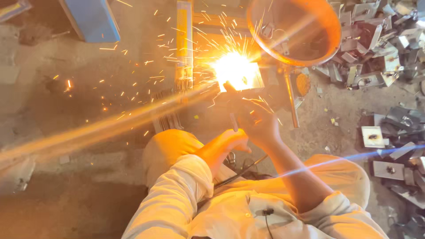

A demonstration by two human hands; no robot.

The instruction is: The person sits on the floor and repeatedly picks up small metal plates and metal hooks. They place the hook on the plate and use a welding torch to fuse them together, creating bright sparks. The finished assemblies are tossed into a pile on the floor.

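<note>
My right hand (pixel 258 120) grips a dark welding electrode holder (pixel 233 98) whose tip meets a small metal plate (pixel 252 76) on the ground. A white-hot arc (pixel 234 70) burns there and throws sparks to the left. My left hand (pixel 230 140) sits curled just under my right wrist, over my bent knee; glare hides whether it holds anything. A black cable (pixel 241 171) runs from the hands back across my lap. Both arms wear pale sleeves.
An orange-rimmed round shield (pixel 325 26) on a thin rod (pixel 291 99) stands just right of the arc. Heaps of grey metal brackets (pixel 376 48) lie at right. A yellow electrode pack (pixel 183 35), loose rods (pixel 168 113) and a blue box (pixel 93 17) lie on the dirt floor.
</note>
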